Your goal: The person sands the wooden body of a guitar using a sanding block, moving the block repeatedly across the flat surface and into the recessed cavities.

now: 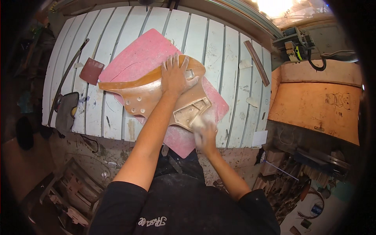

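A brown wooden electric guitar body (150,92) lies flat on a pink mat (133,58), dusted with pale powder. A routed cavity (190,113) shows in its surface, along with several round holes at the left. My left hand (175,78) rests flat on the upper part of the body, fingers spread. At the near right edge, beside the cavity, my right hand (205,137) is curled and smeared by motion. A pale blurred patch shows at its fingertips, too unclear to name.
The mat lies on a white slatted table (235,98). A reddish-brown sheet (92,71), a long dark bar (64,84) and a grey bundle (66,112) lie at left. A reddish-brown stick (256,63) lies far right. An orange cabinet (313,105) stands beyond the table's right edge.
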`<move>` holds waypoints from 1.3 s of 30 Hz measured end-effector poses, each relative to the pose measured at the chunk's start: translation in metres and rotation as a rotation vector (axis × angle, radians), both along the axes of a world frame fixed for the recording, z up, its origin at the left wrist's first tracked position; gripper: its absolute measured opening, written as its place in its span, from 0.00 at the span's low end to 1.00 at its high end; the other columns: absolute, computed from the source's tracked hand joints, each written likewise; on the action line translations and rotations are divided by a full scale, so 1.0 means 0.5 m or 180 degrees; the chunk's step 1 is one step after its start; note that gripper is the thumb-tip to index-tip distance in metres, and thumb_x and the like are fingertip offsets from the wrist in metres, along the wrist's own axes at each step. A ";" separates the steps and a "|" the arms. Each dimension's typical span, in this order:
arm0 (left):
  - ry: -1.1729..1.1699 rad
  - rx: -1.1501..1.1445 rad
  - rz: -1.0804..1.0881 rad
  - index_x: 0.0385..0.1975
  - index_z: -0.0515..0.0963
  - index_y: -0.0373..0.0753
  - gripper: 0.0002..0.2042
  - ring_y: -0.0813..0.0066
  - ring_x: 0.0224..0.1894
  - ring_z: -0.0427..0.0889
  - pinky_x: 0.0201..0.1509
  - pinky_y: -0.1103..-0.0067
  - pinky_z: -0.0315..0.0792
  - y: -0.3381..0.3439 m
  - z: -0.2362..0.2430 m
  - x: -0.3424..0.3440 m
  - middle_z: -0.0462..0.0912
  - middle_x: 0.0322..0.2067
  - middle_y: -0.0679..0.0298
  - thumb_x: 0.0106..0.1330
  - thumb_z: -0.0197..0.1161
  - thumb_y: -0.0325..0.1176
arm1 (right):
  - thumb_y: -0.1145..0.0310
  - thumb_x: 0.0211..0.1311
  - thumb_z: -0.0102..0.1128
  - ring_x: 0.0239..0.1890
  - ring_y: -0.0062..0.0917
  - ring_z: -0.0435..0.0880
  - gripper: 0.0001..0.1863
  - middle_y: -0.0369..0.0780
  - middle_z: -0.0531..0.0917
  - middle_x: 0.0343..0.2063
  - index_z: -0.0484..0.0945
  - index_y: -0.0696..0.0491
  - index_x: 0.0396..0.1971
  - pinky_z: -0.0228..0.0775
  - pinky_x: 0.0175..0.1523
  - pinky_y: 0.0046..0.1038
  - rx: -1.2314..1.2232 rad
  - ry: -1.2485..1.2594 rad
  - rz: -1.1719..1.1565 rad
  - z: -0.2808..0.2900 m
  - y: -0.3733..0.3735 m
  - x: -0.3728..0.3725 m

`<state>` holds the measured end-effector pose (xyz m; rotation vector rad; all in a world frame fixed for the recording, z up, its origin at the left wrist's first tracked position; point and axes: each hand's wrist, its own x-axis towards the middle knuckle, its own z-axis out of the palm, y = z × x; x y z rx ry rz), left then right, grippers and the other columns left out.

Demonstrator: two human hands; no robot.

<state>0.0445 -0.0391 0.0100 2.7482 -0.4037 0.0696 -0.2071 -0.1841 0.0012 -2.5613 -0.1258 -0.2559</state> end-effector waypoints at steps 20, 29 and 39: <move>0.0008 -0.0076 0.0013 0.78 0.67 0.49 0.46 0.45 0.80 0.58 0.83 0.49 0.49 -0.003 -0.006 -0.008 0.62 0.78 0.46 0.61 0.66 0.68 | 0.71 0.64 0.71 0.59 0.48 0.78 0.09 0.52 0.82 0.61 0.90 0.49 0.44 0.65 0.67 0.46 -0.0170 0.0238 -0.0866 -0.012 -0.029 0.061; -0.0100 -0.0244 0.0008 0.75 0.72 0.46 0.44 0.46 0.79 0.61 0.83 0.51 0.52 -0.010 0.004 -0.010 0.66 0.76 0.47 0.60 0.69 0.64 | 0.69 0.63 0.70 0.58 0.50 0.77 0.11 0.52 0.81 0.59 0.88 0.49 0.45 0.66 0.63 0.49 -0.0007 -0.0150 -0.0471 -0.040 -0.089 0.091; -0.0111 -0.0538 -0.0260 0.71 0.75 0.43 0.39 0.53 0.78 0.64 0.81 0.52 0.54 0.059 -0.044 -0.030 0.70 0.74 0.49 0.63 0.69 0.59 | 0.71 0.58 0.73 0.59 0.50 0.78 0.15 0.52 0.80 0.62 0.88 0.49 0.46 0.64 0.66 0.48 0.0040 -0.0304 -0.0356 0.006 -0.092 0.133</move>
